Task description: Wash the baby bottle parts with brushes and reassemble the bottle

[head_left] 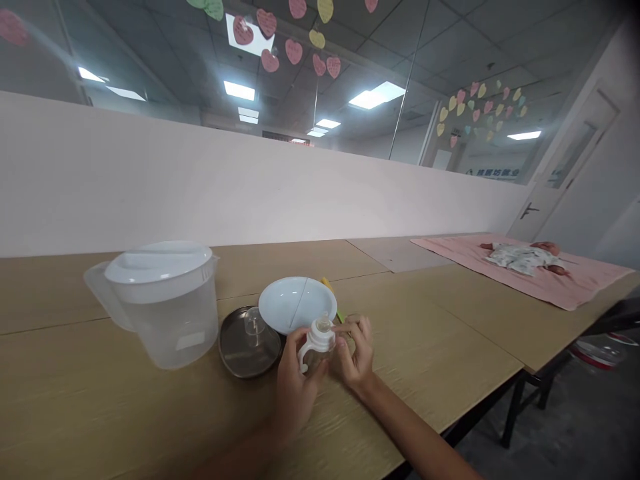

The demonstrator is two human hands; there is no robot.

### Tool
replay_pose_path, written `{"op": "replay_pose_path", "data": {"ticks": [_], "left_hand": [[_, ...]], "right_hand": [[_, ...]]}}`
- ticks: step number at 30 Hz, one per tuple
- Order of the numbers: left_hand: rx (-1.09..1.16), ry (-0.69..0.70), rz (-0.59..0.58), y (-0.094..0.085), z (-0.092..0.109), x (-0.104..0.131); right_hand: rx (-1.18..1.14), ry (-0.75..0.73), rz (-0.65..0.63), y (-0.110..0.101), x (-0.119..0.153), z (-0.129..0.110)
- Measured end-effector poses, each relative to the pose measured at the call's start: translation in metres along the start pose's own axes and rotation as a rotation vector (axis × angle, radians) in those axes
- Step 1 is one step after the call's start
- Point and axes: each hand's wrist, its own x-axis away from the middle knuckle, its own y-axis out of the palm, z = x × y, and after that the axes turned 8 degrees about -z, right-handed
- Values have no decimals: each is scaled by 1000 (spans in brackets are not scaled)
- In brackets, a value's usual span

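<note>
A baby bottle [320, 343] with a white collar, side handles and a clear teat is held upright above the table, close in front of a white bowl [285, 300]. My left hand [299, 380] is wrapped round the bottle's left side. At the collar on the right, the bent fingers of my right hand [357, 350] grip the bottle near the base of the teat. To the left lies a metal tray [240, 360] with a small clear cap [255, 321] on it. Behind the bottle, a yellow and green utensil [326, 283] shows partly past the bowl's right edge.
A lidded plastic pitcher [175, 320] stands at the left. On the far right, a baby doll [520, 258] in a patterned garment lies on a pink cloth [565, 293]. The table's front edge runs along the lower right, and a low white wall [240, 187] borders the back.
</note>
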Motion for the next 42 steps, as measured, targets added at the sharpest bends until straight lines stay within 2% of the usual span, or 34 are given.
{"op": "replay_pose_path", "data": {"ticks": [3, 5, 6, 8, 10, 12, 15, 19, 26, 28, 31, 33, 38, 42], "left_hand": [[-9, -17, 12, 0, -1, 0], [11, -8, -8, -1, -1, 0], [24, -6, -23, -1, -1, 0], [41, -10, -46, -1, -1, 0], [33, -21, -53, -1, -1, 0], [23, -33, -52, -2, 0, 1], [52, -47, -87, -6, 2, 2], [75, -57, -170, -15, 2, 2], [100, -140, -91, -15, -3, 1], [161, -158, -125, -16, -3, 1], [210, -177, -183, -20, -5, 1], [214, -171, -203, -22, -6, 1], [185, -135, -168, -20, -5, 2], [172, -160, -272, -27, 5, 1]], "right_hand": [[8, -184, -31, -2, 1, -1], [10, -239, -48, -3, 1, 0], [-1, -209, -47, -3, 0, 1], [-78, -54, -64, -1, 0, 3], [-213, 117, -128, 2, -1, 4], [-318, 204, -179, 4, -2, 4], [-325, 199, -187, 4, -6, 3], [-279, 164, -265, 6, -11, -2], [-207, 435, -58, 28, -4, -10], [-225, 408, -98, 24, -4, -9], [-329, 257, -274, 13, -8, -5], [-373, 199, -343, 10, -10, -4], [-233, 271, -167, 19, -5, -5], [-123, 196, -160, 21, -2, -4]]}}
